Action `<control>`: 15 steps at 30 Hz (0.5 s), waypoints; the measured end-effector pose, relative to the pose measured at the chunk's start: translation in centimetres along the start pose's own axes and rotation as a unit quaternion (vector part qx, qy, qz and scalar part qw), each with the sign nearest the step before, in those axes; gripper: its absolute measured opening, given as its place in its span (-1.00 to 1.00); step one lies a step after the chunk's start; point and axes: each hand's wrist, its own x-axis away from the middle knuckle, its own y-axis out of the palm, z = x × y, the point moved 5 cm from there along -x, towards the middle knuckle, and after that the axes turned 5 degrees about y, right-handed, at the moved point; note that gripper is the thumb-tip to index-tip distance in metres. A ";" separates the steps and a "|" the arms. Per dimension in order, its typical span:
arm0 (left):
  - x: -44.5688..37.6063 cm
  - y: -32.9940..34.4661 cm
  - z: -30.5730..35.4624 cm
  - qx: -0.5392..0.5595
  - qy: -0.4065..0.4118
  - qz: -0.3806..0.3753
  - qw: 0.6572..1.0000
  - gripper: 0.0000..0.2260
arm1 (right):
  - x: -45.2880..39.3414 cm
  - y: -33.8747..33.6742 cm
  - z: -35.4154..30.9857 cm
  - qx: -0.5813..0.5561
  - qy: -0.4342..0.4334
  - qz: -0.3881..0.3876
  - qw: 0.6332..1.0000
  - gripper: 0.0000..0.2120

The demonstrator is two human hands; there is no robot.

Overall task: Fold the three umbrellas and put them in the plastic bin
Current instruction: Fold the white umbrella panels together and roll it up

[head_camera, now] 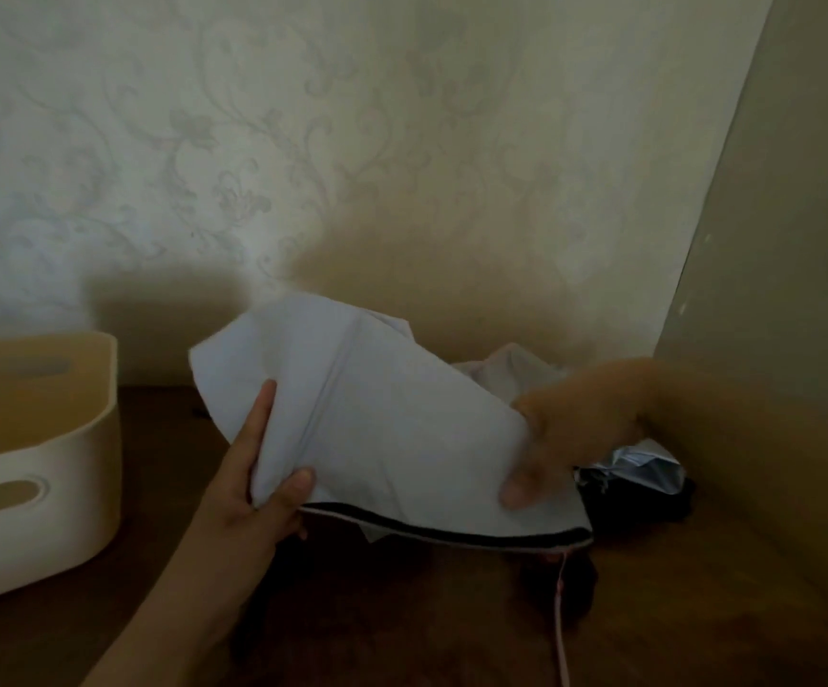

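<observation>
A pale lilac-white umbrella (382,414) with a dark lining along its lower hem is held above the dark wooden table, its canopy loose and creased. My left hand (258,483) pinches the canopy's lower left corner between thumb and fingers. My right hand (555,438), blurred, grips the canopy's right side. A thin pink strap (561,617) hangs from the hem. Behind my right hand lies a dark umbrella with a silvery lining (640,478) on the table. The cream plastic bin (74,468) with slot handles stands at the far left; its inside is mostly out of view.
A patterned wall (302,166) closes off the back of the table. A tall plain panel (773,290) stands at the right, close to my right hand. Bare dark wood (164,438) shows between the bin and the umbrella.
</observation>
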 end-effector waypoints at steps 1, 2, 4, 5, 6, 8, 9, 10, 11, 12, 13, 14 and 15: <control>0.0 0.0 -0.1 0.003 -0.005 -0.002 1.000 -0.40 | 0.3 -0.2 0.6 0.053 0.021 0.031 0.998 -0.76; 0.0 -0.1 -0.2 0.007 -0.009 0.000 1.000 -0.41 | 0.6 -0.8 1.1 0.077 0.035 0.077 0.993 -0.72; 0.0 -0.2 -0.3 0.019 -0.009 0.021 1.000 -0.42 | 1.2 -2.1 1.9 0.023 0.018 0.181 0.983 -0.73; -0.1 -0.3 -0.3 0.022 -0.004 0.035 0.999 -0.42 | 1.5 -2.2 2.1 -0.031 -0.010 0.217 0.976 -0.80; -0.1 -0.4 -0.2 0.023 0.002 0.047 0.999 -0.41 | 1.7 -2.0 2.1 -0.110 -0.041 0.243 0.963 -0.87; -0.1 -0.6 -0.1 0.029 0.006 0.063 0.998 -0.41 | 1.3 -0.7 2.6 -0.312 -0.057 0.247 0.916 -0.80; -0.1 -0.7 -0.2 0.035 0.006 0.068 0.997 -0.42 | 0.9 0.1 2.8 -0.406 -0.051 0.225 0.885 -0.72; -0.1 -0.7 -0.1 0.039 0.006 0.071 0.997 -0.42 | 0.4 0.9 2.9 -0.472 -0.038 0.208 0.856 -0.67; 0.0 -0.7 -0.1 0.042 0.007 0.071 0.997 -0.43 | -0.1 1.4 2.9 -0.507 -0.021 0.205 0.837 -0.67; 0.0 -0.6 0.0 0.044 0.007 0.070 0.997 -0.43 | -0.7 1.7 2.8 -0.526 -0.010 0.213 0.823 -0.67; 0.0 -0.6 0.0 0.045 0.007 0.069 0.997 -0.43 | -1.1 1.9 2.7 -0.539 -0.001 0.230 0.810 -0.68; 0.0 -0.5 0.1 0.044 0.006 0.069 0.997 -0.43 | -1.5 1.7 2.6 -0.544 0.004 0.252 0.801 -0.68; -0.1 -0.6 0.1 0.042 0.006 0.070 0.997 -0.43 | -1.8 1.6 2.3 -0.545 0.004 0.274 0.793 -0.69</control>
